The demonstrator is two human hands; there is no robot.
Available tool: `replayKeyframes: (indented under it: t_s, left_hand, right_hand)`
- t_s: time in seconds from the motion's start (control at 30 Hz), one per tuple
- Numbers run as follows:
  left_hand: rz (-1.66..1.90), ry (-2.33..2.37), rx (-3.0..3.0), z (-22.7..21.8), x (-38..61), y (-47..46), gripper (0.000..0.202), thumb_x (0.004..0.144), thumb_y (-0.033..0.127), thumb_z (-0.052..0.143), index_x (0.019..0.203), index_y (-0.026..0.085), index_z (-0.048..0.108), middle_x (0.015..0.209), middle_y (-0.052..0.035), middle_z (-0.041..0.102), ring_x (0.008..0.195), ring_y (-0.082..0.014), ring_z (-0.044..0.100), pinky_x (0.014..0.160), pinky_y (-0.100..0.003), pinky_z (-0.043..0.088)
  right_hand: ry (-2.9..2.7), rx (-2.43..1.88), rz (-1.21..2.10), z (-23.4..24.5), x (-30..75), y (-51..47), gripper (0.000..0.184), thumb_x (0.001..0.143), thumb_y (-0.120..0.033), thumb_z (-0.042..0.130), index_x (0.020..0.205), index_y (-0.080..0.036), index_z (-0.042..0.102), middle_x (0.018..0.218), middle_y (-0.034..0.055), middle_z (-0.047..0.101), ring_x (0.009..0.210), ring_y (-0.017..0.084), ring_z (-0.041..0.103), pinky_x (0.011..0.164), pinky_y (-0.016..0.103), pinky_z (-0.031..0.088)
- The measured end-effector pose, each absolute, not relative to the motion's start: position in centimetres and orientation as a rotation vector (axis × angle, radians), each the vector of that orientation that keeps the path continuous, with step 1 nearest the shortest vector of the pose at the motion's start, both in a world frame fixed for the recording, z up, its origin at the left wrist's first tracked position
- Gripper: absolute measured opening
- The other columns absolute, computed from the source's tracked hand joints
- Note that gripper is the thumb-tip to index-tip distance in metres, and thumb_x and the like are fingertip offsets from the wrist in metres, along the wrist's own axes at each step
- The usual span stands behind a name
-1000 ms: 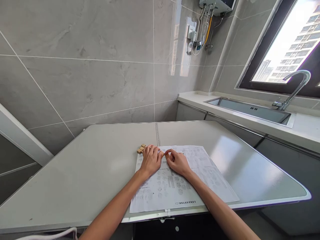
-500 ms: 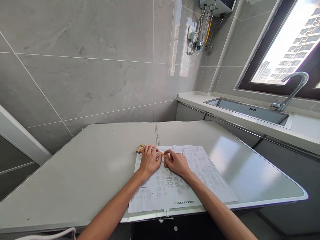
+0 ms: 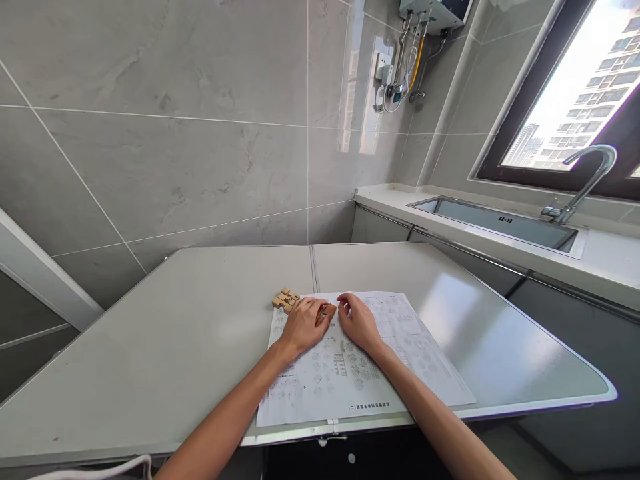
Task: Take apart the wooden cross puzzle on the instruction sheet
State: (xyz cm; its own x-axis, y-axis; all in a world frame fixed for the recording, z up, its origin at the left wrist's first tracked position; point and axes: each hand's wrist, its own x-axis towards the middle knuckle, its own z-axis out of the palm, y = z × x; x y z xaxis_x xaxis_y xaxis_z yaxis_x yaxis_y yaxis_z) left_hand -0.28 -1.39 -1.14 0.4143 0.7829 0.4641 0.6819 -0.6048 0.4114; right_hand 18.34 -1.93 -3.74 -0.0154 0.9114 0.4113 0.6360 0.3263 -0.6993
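Note:
My left hand (image 3: 305,325) rests on the printed sheet (image 3: 325,393) with its fingers curled round a small wooden block (image 3: 329,311). Part of that block shows between thumb and fingertips; the rest is hidden by the hand. Just to the right is my right hand (image 3: 359,323), its fingers loosely bent and slightly apart, tips close to the block. I see nothing in it. Beyond my left hand, several notched wooden puzzle pieces (image 3: 286,300) lie grouped at the sheet's far left corner.
The sheet lies on a pale folding table (image 3: 150,347) with a seam down its middle. A grey tiled wall (image 3: 200,167) stands behind. On the right are a counter with a sink (image 3: 490,220) and a curved tap (image 3: 590,180) beneath a window.
My left hand has shifted right and nearer, uncovering more of the wooden pieces. My right hand has moved slightly right, and the wooden piece beneath its fingers no longer shows there.

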Motion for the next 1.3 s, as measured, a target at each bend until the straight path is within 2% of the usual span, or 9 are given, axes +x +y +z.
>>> replayKeyframes:
  t_s: [0.23, 0.37, 0.5, 0.6, 0.7, 0.87, 1.0, 1.17, 1.3]
  left_hand:
    - [0.972, 1.352, 2.513, -0.6, -0.2, -1.6, 0.029, 0.078, 0.018, 0.064, 0.107, 0.025, 0.067, 0.109, -0.0072, 0.073, 0.105, -0.0296, 0.066, 0.095, -0.046, 0.052]
    - [1.059, 1.394, 2.529, -0.4, -0.3, -1.3, 0.019, 0.088, 0.025, 0.062, 0.106, 0.025, 0.067, 0.110, -0.0079, 0.073, 0.110, -0.0303, 0.064, 0.100, -0.048, 0.050]
    - [1.230, 1.593, 2.352, -0.1, -1.9, 0.3, 0.011, 0.094, 0.031, 0.060, 0.100, 0.026, 0.068, 0.110, -0.0084, 0.074, 0.116, -0.0318, 0.061, 0.107, -0.049, 0.045]
    - [1.289, 1.736, 2.204, 0.0, -4.0, 2.0, 0.018, 0.098, 0.035, 0.053, 0.097, 0.024, 0.067, 0.112, -0.0114, 0.074, 0.121, -0.0357, 0.059, 0.107, -0.053, 0.043]
    - [1.308, 1.832, 2.044, -0.4, -6.0, 3.5, 0.026, 0.100, 0.040, 0.046, 0.092, 0.024, 0.065, 0.106, -0.0117, 0.075, 0.117, -0.0354, 0.061, 0.102, -0.051, 0.045]
    - [1.279, 1.857, 1.812, -1.1, -7.4, 4.5, 0.043, 0.105, 0.052, 0.034, 0.093, 0.025, 0.065, 0.103, -0.0083, 0.078, 0.100, -0.0287, 0.070, 0.087, -0.040, 0.052]
    - [1.260, 1.840, 1.724, -1.4, -7.5, 4.6, 0.047, 0.105, 0.055, 0.033, 0.092, 0.026, 0.067, 0.102, -0.0062, 0.079, 0.096, -0.0263, 0.072, 0.083, -0.036, 0.052]
    - [1.256, 1.827, 1.679, -1.7, -7.5, 4.9, 0.042, 0.105, 0.052, 0.034, 0.091, 0.026, 0.064, 0.105, -0.0051, 0.078, 0.097, -0.0254, 0.072, 0.083, -0.035, 0.052]
    - [1.267, 1.813, 1.680, -1.8, -7.2, 4.9, 0.036, 0.105, 0.047, 0.034, 0.093, 0.026, 0.060, 0.109, -0.0059, 0.076, 0.102, -0.0251, 0.071, 0.087, -0.036, 0.051]
  right_hand:
    - [-1.845, -1.274, 0.436, -4.1, 18.3, -2.0, 0.024, 0.088, -0.016, 0.052, 0.104, -0.023, 0.069, 0.105, 0.0059, 0.072, 0.088, 0.021, 0.066, 0.085, 0.035, 0.052]
    - [-1.892, -1.204, 0.448, -3.8, 18.1, -2.2, 0.028, 0.090, -0.015, 0.055, 0.112, -0.024, 0.071, 0.118, 0.0076, 0.071, 0.106, 0.024, 0.065, 0.096, 0.040, 0.051]
    - [-1.946, -1.134, 0.455, -3.5, 18.2, -2.4, 0.029, 0.091, -0.016, 0.060, 0.115, -0.027, 0.072, 0.119, 0.0058, 0.074, 0.114, 0.026, 0.062, 0.101, 0.043, 0.049]
    - [-1.991, -1.095, 0.483, -3.3, 18.2, -2.5, 0.027, 0.093, -0.018, 0.062, 0.117, -0.027, 0.073, 0.121, 0.0057, 0.074, 0.114, 0.026, 0.062, 0.102, 0.044, 0.050]
    - [-2.019, -1.069, 0.521, -3.0, 18.2, -2.6, 0.026, 0.095, -0.021, 0.065, 0.119, -0.027, 0.073, 0.122, 0.0056, 0.074, 0.116, 0.027, 0.061, 0.102, 0.044, 0.050]
    - [-2.084, -1.006, 0.601, -2.5, 18.1, -2.9, 0.022, 0.096, -0.030, 0.071, 0.117, -0.030, 0.075, 0.118, 0.0052, 0.076, 0.111, 0.027, 0.064, 0.096, 0.042, 0.052]
    - [-2.065, -1.034, 0.625, -2.4, 17.9, -3.0, 0.019, 0.095, -0.033, 0.070, 0.113, -0.029, 0.075, 0.108, 0.0048, 0.077, 0.103, 0.025, 0.066, 0.088, 0.038, 0.053]
    - [-1.929, -1.186, 0.571, -2.6, 17.9, -2.8, 0.023, 0.094, -0.018, 0.050, 0.094, -0.024, 0.072, 0.092, 0.0027, 0.074, 0.075, 0.019, 0.063, 0.072, 0.031, 0.048]
    - [-1.954, -1.200, 0.558, -2.5, 18.0, -2.8, 0.022, 0.087, -0.013, 0.050, 0.077, -0.023, 0.066, 0.077, 0.0003, 0.070, 0.067, 0.017, 0.058, 0.065, 0.028, 0.041]
